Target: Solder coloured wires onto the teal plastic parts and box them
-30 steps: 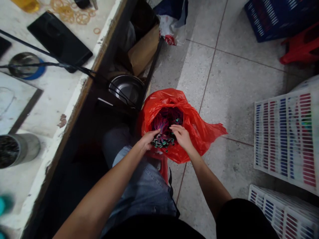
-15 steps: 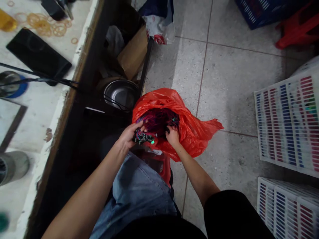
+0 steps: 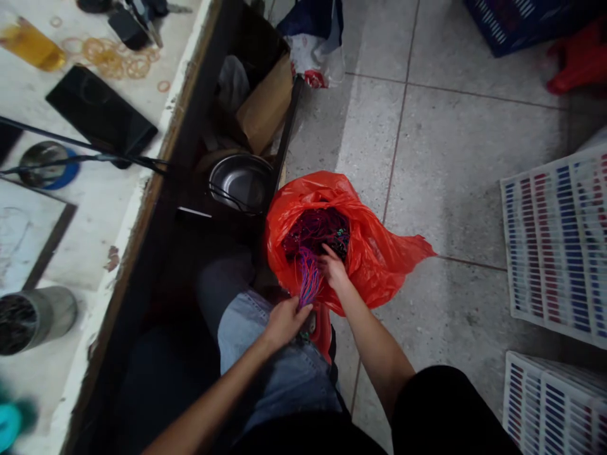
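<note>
A red plastic bag stands with its mouth spread, and dark tangled wires lie inside it. My left hand is closed around a bundle of purple, red and blue wires that stretches from the bag's mouth towards my knee. Small dark and green parts show below that hand, too blurred to make out. At the near side of the bag's mouth, my right hand has its fingers apart beside the bundle; whether its fingertips touch the wires I cannot tell.
To the left, a worn white table carries a black phone, rubber bands and a metal can. A steel bowl and a cardboard piece sit under it. White plastic crates stand on the right.
My left hand has moved back from the bag's mouth towards my knee, drawing the wire bundle out. My right hand's fingers have spread. The view has shifted slightly.
</note>
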Available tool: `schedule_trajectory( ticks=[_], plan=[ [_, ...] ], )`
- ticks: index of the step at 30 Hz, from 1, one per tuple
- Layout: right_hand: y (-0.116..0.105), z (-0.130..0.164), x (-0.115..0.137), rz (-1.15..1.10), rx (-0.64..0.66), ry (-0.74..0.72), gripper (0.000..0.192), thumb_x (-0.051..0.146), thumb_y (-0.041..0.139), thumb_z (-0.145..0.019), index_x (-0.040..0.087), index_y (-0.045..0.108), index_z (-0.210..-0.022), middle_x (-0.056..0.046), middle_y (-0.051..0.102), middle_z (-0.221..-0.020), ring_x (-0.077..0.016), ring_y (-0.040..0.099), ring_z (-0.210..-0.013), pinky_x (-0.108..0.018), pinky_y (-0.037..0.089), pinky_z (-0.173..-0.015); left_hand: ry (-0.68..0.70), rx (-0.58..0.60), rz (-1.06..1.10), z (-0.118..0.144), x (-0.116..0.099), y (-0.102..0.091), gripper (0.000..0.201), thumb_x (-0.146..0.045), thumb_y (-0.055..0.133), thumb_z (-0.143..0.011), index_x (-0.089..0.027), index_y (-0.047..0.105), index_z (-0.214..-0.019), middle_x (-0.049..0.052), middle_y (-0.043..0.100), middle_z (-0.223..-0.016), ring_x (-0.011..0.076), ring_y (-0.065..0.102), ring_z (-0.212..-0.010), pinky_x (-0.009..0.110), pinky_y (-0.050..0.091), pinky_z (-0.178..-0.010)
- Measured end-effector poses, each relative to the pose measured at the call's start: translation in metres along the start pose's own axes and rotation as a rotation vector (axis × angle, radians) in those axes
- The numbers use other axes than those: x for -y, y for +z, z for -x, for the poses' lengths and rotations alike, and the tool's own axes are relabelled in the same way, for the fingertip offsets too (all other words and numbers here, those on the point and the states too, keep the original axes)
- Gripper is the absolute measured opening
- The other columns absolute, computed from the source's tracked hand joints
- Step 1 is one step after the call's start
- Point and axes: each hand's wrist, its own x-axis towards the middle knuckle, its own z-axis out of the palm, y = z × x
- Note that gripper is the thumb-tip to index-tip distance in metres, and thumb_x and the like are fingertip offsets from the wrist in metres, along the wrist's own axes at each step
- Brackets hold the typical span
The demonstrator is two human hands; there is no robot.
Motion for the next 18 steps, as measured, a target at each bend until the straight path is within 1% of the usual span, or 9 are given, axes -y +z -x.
schedule_trajectory(
  ticks=[2,3,4,7,10,12,15,16,18],
  plan=[
    [-0.005,0.004,-0.001,0.005,0.03,0.084,0.051,0.059,0.047,-0.091,0.018,0.056,-0.119,-0.007,0.07,-0.09,-0.0159,0.066,-0.072,-0.036,0.056,-0.068,0.035,-0.031,-0.241,-0.001,0.002,0.012,0.02,-0.038,0.059,-0.085,-0.02,0.058,-0.075,0.008,0.066,-0.075,0.0257,0.064,-0.08,0.032,0.044,-0.075],
    [-0.006,0.003,0.001,0.013,0.06,0.125,0.052,0.06,0.051,-0.089,0.017,0.058,-0.115,-0.008,0.07,-0.087,-0.0167,0.066,-0.071,-0.036,0.056,-0.066,0.054,-0.031,-0.325,-0.003,0.001,0.018,0.019,-0.038,0.056,-0.086,-0.02,0.058,-0.079,0.011,0.067,-0.08,0.0289,0.065,-0.085,0.035,0.044,-0.079],
    [-0.005,0.0,0.003,0.025,0.092,0.164,0.05,0.059,0.055,-0.087,0.015,0.06,-0.111,-0.008,0.069,-0.087,-0.0173,0.066,-0.072,-0.037,0.057,-0.066,0.047,-0.022,-0.353,-0.006,-0.002,0.025,0.019,-0.038,0.054,-0.087,-0.02,0.058,-0.082,0.014,0.068,-0.085,0.0316,0.066,-0.09,0.038,0.044,-0.082],
    [-0.005,-0.017,0.014,0.086,0.135,0.255,0.039,0.045,0.06,-0.089,0.015,0.059,-0.113,-0.008,0.066,-0.105,-0.0175,0.065,-0.089,-0.038,0.057,-0.077,-0.017,0.005,-0.253,-0.018,-0.013,0.045,0.017,-0.036,0.055,-0.087,-0.019,0.056,-0.083,0.017,0.068,-0.088,0.0348,0.065,-0.097,0.041,0.043,-0.087],
    [-0.01,-0.028,0.019,0.154,0.087,0.282,0.036,0.039,0.058,-0.092,0.016,0.056,-0.121,-0.008,0.059,-0.121,-0.0192,0.061,-0.103,-0.041,0.054,-0.087,-0.042,0.02,-0.114,-0.029,-0.016,0.052,0.018,-0.033,0.063,-0.082,-0.02,0.053,-0.074,0.013,0.067,-0.081,0.033,0.065,-0.095,0.039,0.043,-0.088],
    [-0.015,-0.028,0.016,0.179,0.069,0.27,0.038,0.039,0.058,-0.091,0.017,0.056,-0.122,-0.009,0.058,-0.123,-0.0202,0.06,-0.105,-0.042,0.054,-0.088,-0.052,0.034,-0.03,-0.033,-0.013,0.047,0.023,-0.03,0.072,-0.074,-0.021,0.052,-0.065,0.008,0.065,-0.07,0.0307,0.066,-0.089,0.037,0.045,-0.085],
    [-0.018,-0.021,0.008,0.176,0.098,0.242,0.037,0.039,0.058,-0.092,0.017,0.056,-0.121,-0.008,0.059,-0.121,-0.0197,0.061,-0.104,-0.042,0.054,-0.088,-0.096,0.036,0.14,-0.042,-0.008,0.026,0.024,-0.023,0.076,-0.066,-0.02,0.054,-0.056,0.002,0.058,-0.054,0.0254,0.065,-0.072,0.032,0.047,-0.075],
    [-0.018,-0.018,0.005,0.17,0.109,0.231,0.037,0.039,0.058,-0.092,0.016,0.056,-0.121,-0.008,0.06,-0.12,-0.0193,0.061,-0.103,-0.041,0.054,-0.087,-0.113,0.014,0.205,-0.048,-0.009,0.016,0.02,-0.021,0.074,-0.067,-0.019,0.057,-0.057,0.001,0.058,-0.053,0.0234,0.064,-0.068,0.03,0.048,-0.072],
    [-0.017,-0.013,0.001,0.157,0.121,0.205,0.036,0.039,0.057,-0.092,0.016,0.056,-0.119,-0.008,0.061,-0.117,-0.0181,0.062,-0.099,-0.039,0.055,-0.084,-0.144,-0.067,0.344,-0.067,-0.016,-0.006,0.008,-0.02,0.069,-0.071,-0.019,0.063,-0.066,0.0,0.061,-0.057,0.0198,0.064,-0.067,0.027,0.047,-0.068]
  ],
)
